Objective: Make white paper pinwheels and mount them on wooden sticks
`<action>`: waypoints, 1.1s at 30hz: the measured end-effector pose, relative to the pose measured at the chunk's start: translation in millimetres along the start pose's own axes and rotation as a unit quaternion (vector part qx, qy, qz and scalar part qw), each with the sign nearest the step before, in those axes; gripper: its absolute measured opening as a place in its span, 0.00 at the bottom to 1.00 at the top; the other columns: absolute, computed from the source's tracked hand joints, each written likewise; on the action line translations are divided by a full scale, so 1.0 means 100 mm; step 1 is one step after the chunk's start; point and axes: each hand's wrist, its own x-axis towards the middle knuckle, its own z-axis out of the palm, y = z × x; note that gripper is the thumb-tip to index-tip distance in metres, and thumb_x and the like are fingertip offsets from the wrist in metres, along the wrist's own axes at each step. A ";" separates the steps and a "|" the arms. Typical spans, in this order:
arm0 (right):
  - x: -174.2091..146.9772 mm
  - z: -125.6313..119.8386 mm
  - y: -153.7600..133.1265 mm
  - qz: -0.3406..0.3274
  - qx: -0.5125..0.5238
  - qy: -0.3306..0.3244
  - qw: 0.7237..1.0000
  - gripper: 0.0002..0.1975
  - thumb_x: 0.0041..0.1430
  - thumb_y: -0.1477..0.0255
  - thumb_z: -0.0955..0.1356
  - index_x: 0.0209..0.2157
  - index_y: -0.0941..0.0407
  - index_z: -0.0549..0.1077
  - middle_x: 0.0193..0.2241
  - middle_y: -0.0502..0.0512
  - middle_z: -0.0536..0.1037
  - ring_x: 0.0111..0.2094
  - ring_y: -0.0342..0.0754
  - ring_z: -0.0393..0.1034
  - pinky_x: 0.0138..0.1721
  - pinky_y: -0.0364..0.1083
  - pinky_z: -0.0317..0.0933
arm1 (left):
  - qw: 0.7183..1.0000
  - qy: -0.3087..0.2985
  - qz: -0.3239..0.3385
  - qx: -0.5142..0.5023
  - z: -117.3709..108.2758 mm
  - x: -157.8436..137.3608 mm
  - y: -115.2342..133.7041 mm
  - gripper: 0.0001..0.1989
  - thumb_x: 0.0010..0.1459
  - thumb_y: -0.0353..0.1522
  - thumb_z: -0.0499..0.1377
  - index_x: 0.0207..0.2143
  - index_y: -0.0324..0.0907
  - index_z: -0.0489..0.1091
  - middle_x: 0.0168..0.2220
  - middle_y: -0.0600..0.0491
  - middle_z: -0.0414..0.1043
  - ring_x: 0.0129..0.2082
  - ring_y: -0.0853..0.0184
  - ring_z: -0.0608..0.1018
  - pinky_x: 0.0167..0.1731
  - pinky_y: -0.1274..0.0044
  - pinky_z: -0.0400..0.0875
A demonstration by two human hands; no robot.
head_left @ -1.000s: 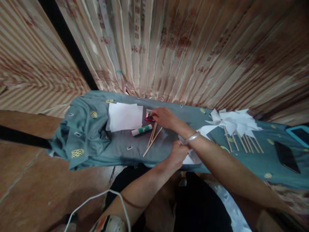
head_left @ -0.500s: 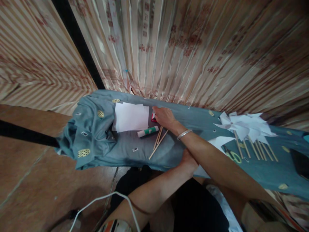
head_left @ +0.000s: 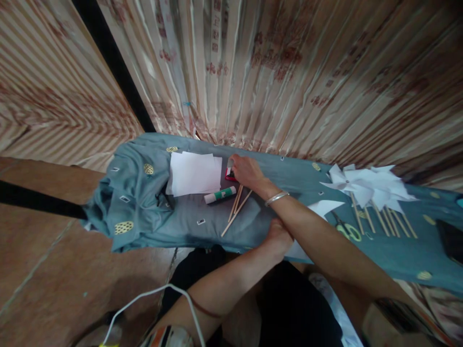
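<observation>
My right hand (head_left: 248,172) reaches left over my other arm, its fingers bent together at a small red box (head_left: 230,174); what lies between the fingertips is too small to make out. Under the right forearm, my left hand (head_left: 279,237) is closed on a piece of white paper (head_left: 323,208), parts of which show on both sides of the forearm. The left fingertips are hidden. Just below the red box lie several thin wooden sticks (head_left: 235,214) and a white and green glue stick (head_left: 220,194).
A stack of white paper (head_left: 195,174) lies left of the box. To the right are scissors with green handles (head_left: 349,232), several white paper pinwheels (head_left: 372,185) on sticks and a dark object (head_left: 448,238). A white cable (head_left: 152,291) crosses before my left arm.
The view has shifted slightly. My right fingers have moved a little at the red box, and my left hand has hardly moved beneath the forearm.
</observation>
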 end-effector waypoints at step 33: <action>-1.93 0.41 1.27 0.173 0.300 0.089 0.934 0.10 0.53 0.74 0.68 0.38 0.56 0.79 0.29 0.53 0.82 0.31 0.48 0.77 0.39 0.48 0.69 | 0.982 0.021 0.164 0.096 -0.14 0.25 0.87 0.10 0.39 0.29 0.70 0.27 0.38 0.76 0.27 0.51 0.80 0.35 0.60 0.82 0.45 0.67 0.75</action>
